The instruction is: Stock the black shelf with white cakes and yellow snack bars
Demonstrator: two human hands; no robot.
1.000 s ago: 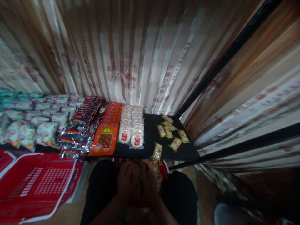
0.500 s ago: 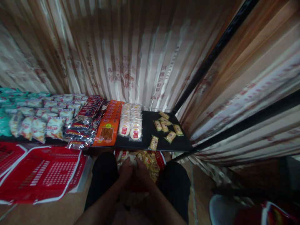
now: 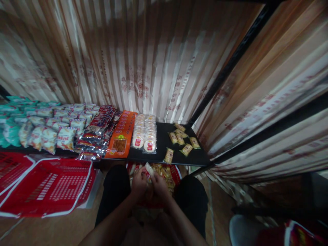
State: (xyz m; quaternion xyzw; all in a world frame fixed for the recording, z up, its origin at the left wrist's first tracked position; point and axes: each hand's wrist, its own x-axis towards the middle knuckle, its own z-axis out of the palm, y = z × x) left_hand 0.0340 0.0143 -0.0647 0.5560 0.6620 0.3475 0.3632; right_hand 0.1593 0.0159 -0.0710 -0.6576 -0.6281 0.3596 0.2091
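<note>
Low between my knees, my left hand [image 3: 139, 182] and my right hand [image 3: 159, 183] are both closed on a white packet of rice crackers [image 3: 149, 169] with a bit of red on it. Its lower part is hidden by my fingers. Below my hands stands a red basket [image 3: 177, 175] full of snacks, among them several yellow-wrapped packets [image 3: 164, 171]. In front, on the black shelf [image 3: 161, 133], two rows of round white rice cracker packets [image 3: 144, 136] lie beside several loose yellow packets [image 3: 180, 138].
Left along the shelf are an orange pack of sticks [image 3: 120, 136], dark red packets [image 3: 98, 126], white snack bags [image 3: 65, 136] and teal bags [image 3: 11, 133]. A red shopping basket [image 3: 58, 184] stands below them. Black poles [image 3: 230, 68] and a pleated curtain [image 3: 138, 51] close off the back.
My hands have risen slightly out of the basket with the white packet, which now shows its red print. The view has shifted a little to the left.
</note>
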